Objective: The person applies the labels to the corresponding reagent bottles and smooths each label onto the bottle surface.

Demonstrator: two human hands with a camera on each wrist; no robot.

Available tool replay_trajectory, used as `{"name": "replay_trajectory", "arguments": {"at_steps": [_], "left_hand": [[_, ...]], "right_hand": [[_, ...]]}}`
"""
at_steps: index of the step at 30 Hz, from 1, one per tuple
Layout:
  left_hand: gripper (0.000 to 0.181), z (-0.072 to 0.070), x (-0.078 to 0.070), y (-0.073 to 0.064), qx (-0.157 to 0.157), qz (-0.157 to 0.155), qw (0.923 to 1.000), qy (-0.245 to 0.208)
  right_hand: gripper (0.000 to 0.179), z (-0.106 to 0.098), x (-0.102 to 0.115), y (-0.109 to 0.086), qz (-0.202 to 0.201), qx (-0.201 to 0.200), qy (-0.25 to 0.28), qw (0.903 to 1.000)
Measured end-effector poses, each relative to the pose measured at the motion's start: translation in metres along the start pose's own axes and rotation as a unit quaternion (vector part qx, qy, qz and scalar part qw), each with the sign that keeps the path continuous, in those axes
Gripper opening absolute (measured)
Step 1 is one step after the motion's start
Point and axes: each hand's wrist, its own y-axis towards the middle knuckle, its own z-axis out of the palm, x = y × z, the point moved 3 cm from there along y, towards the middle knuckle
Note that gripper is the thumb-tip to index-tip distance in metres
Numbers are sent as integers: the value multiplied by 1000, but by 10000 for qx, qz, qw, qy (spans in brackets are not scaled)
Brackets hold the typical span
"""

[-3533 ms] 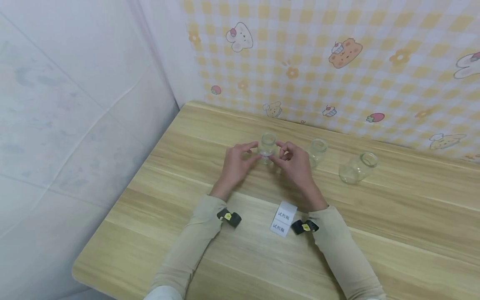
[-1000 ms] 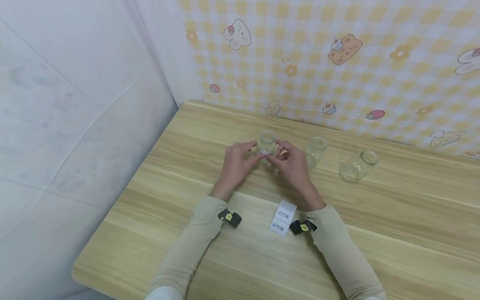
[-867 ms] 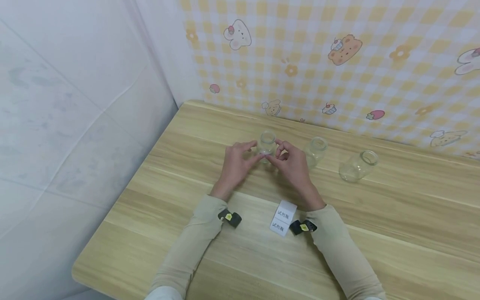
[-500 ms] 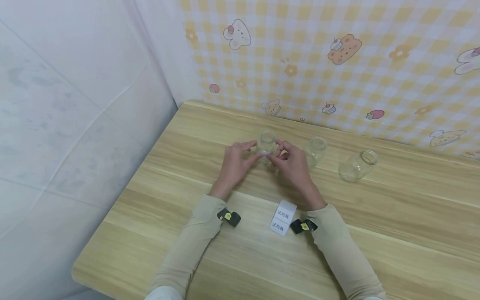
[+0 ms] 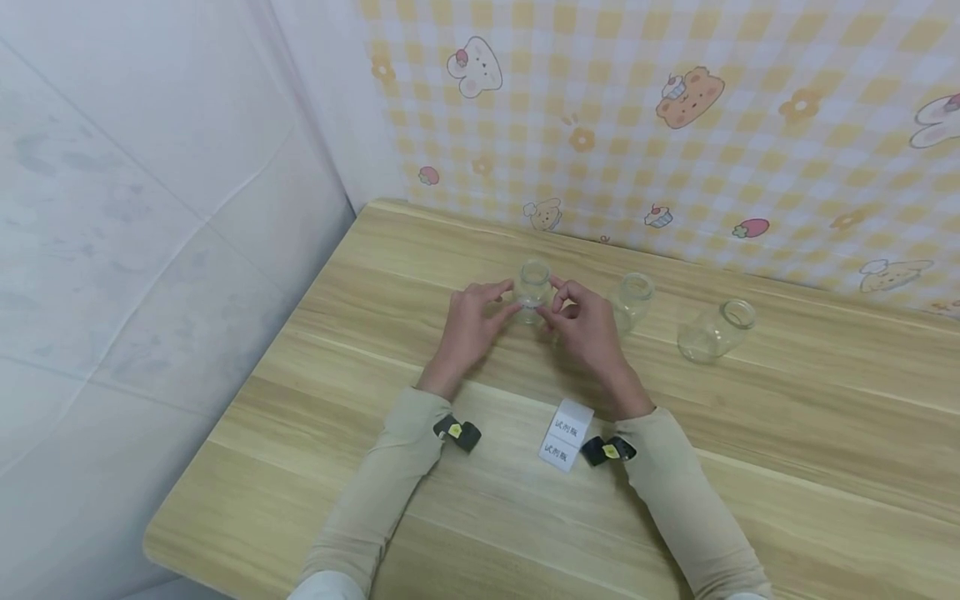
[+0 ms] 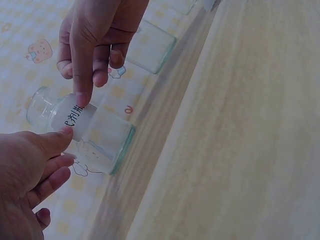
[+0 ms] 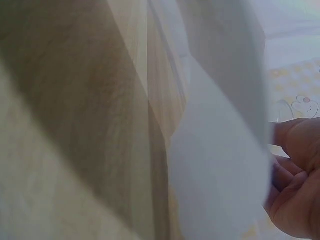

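A small clear glass bottle (image 5: 533,287) stands upright between my two hands. A white label (image 6: 75,117) with black printed characters lies across its front. My left hand (image 5: 471,325) holds the bottle from the left, thumb on the label's near edge in the left wrist view. From the other side, my right hand (image 5: 588,325) presses its thumb on the label's opposite edge, index finger reaching beside the glass and the other fingers curled. In the right wrist view, only part of that hand (image 7: 295,185) shows at the right edge.
Two more clear glass bottles, one (image 5: 632,300) just beyond my right hand and another (image 5: 712,333) farther right, stand on the wooden table (image 5: 337,400). A strip of two printed labels (image 5: 566,435) lies between my forearms. A checked wall covering (image 5: 600,108) rises behind.
My thumbs, close together on the front of the bottle a second ago, are now slightly apart toward the label's two sides. The bottles and label strip stay in place.
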Motion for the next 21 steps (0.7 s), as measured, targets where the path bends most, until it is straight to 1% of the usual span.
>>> {"name": "replay_trajectory", "arguments": {"at_steps": [5,9,12,21], "left_hand": [[40,0,0,1,-83,126,9999,-33],[37,0,1,1,-144,190,9997,30],[37,1,1,1,-156,141,9997,92],[35,1,2,0,-206,-14,9998,27]], "right_hand": [[23,-1,0,1,23,20,77,10000],[21,-1,0,2,88,31,106,9999],[20,-1,-1,2,120,35,144,9998],[18,0,0,1,155,-1,260,9995]]}}
